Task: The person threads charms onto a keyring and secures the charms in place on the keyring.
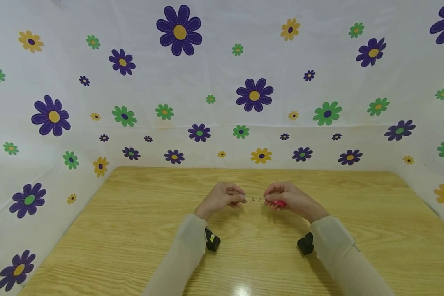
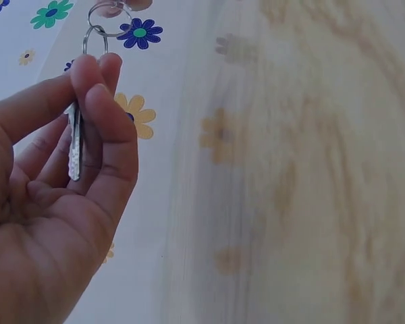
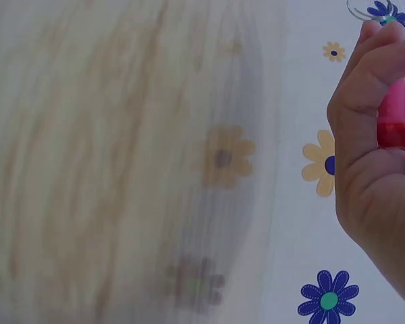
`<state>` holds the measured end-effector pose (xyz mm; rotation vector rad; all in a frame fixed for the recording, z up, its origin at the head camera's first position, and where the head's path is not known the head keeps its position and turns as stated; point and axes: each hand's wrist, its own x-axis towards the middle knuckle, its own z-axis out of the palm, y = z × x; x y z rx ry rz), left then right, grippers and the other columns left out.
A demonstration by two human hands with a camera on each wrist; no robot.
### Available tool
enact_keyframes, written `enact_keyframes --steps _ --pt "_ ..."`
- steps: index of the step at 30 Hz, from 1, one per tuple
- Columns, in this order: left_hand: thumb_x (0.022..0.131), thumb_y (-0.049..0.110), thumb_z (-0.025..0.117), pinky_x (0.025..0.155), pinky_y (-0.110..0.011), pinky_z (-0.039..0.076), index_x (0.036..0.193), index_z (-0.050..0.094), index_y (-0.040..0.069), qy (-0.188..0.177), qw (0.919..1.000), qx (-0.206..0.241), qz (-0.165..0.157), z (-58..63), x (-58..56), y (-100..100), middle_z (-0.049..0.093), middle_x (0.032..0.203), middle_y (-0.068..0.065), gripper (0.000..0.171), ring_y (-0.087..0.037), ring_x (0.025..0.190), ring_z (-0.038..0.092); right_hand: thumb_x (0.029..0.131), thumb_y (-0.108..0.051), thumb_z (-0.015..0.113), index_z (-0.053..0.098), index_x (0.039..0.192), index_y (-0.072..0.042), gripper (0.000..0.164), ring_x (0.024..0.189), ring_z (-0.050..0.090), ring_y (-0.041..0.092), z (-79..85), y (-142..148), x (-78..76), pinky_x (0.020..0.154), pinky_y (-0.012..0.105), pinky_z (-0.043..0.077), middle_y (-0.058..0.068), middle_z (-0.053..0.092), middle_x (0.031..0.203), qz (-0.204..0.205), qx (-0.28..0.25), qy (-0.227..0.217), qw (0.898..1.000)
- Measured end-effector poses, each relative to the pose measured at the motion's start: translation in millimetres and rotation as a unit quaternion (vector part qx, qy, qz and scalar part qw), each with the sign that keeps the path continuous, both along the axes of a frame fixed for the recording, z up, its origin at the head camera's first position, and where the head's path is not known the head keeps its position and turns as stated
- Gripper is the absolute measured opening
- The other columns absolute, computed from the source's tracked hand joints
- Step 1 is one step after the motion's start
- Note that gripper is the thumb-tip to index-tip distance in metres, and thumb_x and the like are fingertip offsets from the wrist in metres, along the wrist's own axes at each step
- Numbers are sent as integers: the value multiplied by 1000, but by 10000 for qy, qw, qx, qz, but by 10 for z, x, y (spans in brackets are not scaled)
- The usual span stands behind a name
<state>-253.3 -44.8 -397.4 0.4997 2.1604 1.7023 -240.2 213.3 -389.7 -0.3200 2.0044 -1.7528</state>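
Over the middle of the wooden table, my left hand (image 1: 222,198) pinches a metal key (image 2: 75,152) between thumb and fingers, its toothed blade pointing toward the palm. A small metal ring (image 2: 85,42) rises past the fingertips and links with a larger split ring (image 2: 130,21). Facing it, my right hand (image 1: 294,200) pinches the other end of this chain of rings (image 1: 253,199). A pinkish-red object (image 3: 394,118) with a squared end lies within the right hand's curled fingers; its kind cannot be made out. The rings span the narrow gap between both hands.
The wood-grain table (image 1: 151,246) has a glossy surface that reflects the flowers. A white cloth (image 1: 207,70) printed with purple, green and yellow flowers stands behind it and along both sides. Black wrist cameras (image 1: 212,240) hang below the sleeves.
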Motion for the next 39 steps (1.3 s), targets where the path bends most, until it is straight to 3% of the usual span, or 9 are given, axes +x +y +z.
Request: enact_keyframes --steps 10,17,25,30,39 --pt "102 -2 57 79 -37 60 124 63 -11 -439 9983 141 -343 42 -39 -66 74 103 -21 25 -20 82 74 103 -7 57 59 113 11 20 71 61 11 0 133 -20 65 23 54 8 70 98 36 87 -181 9998" --pt "104 -3 52 72 -35 61 134 57 -10 -532 9961 55 -695 13 -71 -157 72 110 -22 31 -27 85 75 102 -3 59 62 114 11 19 73 63 12 -26 189 -42 67 24 57 7 70 97 95 -26 -201 9998" --pt "100 -10 49 71 -34 61 138 56 -6 -674 9946 36 -786 5 -107 -235 68 114 -20 39 -23 85 72 100 1 58 67 111 6 15 78 66 14 -20 237 -73 68 25 58 11 71 98 14 -230 -352 9991" --pt "99 -12 50 73 -35 61 137 57 -6 -766 9952 61 -613 -27 -138 -257 68 120 -17 39 -27 89 73 100 2 57 69 108 4 15 79 68 14 -18 249 -92 69 25 59 11 72 97 -20 -360 -438 9984" --pt "98 -12 52 71 -32 61 136 56 -8 -767 9964 349 -45 -53 -191 -200 68 119 -20 38 -28 91 74 100 4 55 62 118 14 22 83 69 16 -32 242 -118 74 26 59 12 72 101 -213 -252 -500 9982"
